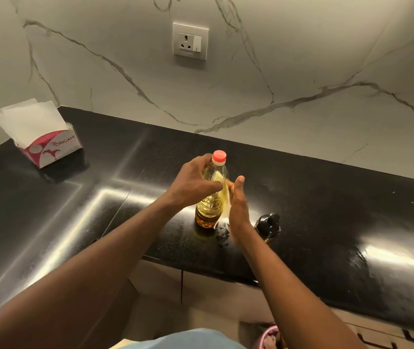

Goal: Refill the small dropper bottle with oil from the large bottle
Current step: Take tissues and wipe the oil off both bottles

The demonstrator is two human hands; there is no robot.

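The large clear bottle (209, 210) of yellow oil stands upright on the black counter (326, 217), its red cap (219, 157) on. My left hand (193, 185) grips its upper body from the left, fingers curled round it. My right hand (237, 210) is at the bottle's right side with straight fingers and the palm turned toward it. Something pale and blurred shows between that palm and the bottle; what it is cannot be made out. The small dark dropper bottle (267, 226) with a black top stands just right of my right wrist.
A pink and white tissue box (49, 144) sits at the counter's far left. A wall socket (190, 41) is on the marble backsplash. A small dark crumpled thing (222, 234) lies by the oil bottle's base. The counter's front edge runs just below the bottles.
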